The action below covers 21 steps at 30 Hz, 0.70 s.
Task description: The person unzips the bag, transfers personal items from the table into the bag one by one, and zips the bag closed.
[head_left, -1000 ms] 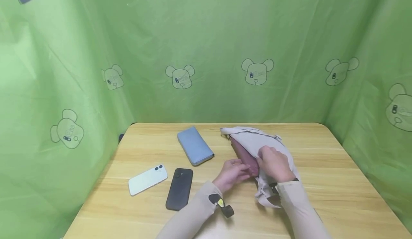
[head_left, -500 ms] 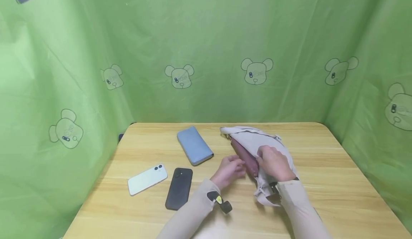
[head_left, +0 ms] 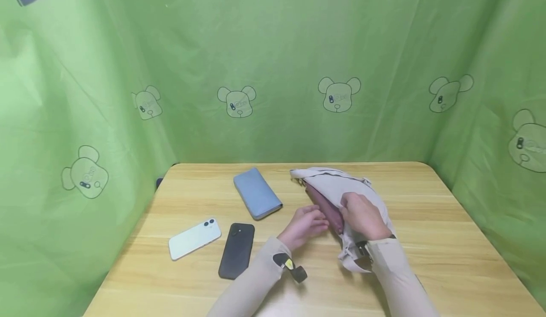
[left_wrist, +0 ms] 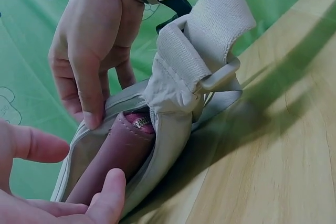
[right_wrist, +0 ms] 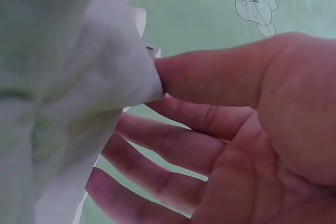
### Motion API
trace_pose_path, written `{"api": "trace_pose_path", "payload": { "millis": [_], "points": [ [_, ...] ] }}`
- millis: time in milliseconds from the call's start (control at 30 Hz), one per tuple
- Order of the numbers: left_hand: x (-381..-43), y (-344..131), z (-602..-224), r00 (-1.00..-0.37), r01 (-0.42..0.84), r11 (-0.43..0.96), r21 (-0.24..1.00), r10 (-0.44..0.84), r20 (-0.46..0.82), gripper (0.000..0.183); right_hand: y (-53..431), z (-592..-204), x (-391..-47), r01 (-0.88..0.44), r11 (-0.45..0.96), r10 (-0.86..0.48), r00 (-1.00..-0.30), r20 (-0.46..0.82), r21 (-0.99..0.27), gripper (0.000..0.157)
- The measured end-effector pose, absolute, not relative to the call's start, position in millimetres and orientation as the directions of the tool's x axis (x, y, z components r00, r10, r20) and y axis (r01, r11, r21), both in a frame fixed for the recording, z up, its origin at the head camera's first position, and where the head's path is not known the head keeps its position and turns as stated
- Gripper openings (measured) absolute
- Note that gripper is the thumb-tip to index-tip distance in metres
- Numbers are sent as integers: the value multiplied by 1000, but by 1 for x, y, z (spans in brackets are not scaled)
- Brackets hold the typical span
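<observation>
A pale grey fabric bag lies on the right half of the table, its zipped mouth spread. Inside that mouth sits a mauve zip wallet, its end with a bit of metal zip facing the left wrist camera. My right hand pinches the bag's edge between thumb and fingers, as the right wrist view also shows. Just left of the mouth, my left hand has its fingers loosely spread. In the left wrist view its fingertips overlap the wallet without curling round it.
A blue zip wallet lies left of the bag. Nearer the front left are a white phone and a black phone, close to my left sleeve. A green curtain surrounds the wooden table.
My left hand has drawn back a little to the left from the mauve wallet's near end, its fingers coming off it. The right hand keeps its pinch on the bag's edge.
</observation>
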<state>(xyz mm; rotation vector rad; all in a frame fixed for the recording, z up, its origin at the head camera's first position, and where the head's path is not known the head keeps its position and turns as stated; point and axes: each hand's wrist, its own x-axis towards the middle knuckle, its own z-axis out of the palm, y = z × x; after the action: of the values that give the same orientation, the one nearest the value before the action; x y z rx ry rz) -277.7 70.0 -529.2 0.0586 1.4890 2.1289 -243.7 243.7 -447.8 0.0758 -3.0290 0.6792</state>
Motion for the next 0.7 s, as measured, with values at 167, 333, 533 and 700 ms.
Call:
{"api": "trace_pose_path", "payload": {
  "millis": [167,333,533,700],
  "points": [
    [-279,71,-531,-850,-406,-258,876,458,-259,66,244,-447,-244,-63,894,-56,-998,29,-443,5],
    [-280,71,-531,-845,-406,-262,875,472,-251,67,244,-447,-243,-97,881,-87,-995,42,-462,4],
    [-283,74,-532,-836,-408,-259,876,491,-244,69,244,-450,-244,-141,867,-114,-990,85,-478,5],
    [-285,76,-534,-829,-407,-249,879,506,-240,69,243,-450,-243,-170,857,-133,-985,111,-487,5]
  ]
}}
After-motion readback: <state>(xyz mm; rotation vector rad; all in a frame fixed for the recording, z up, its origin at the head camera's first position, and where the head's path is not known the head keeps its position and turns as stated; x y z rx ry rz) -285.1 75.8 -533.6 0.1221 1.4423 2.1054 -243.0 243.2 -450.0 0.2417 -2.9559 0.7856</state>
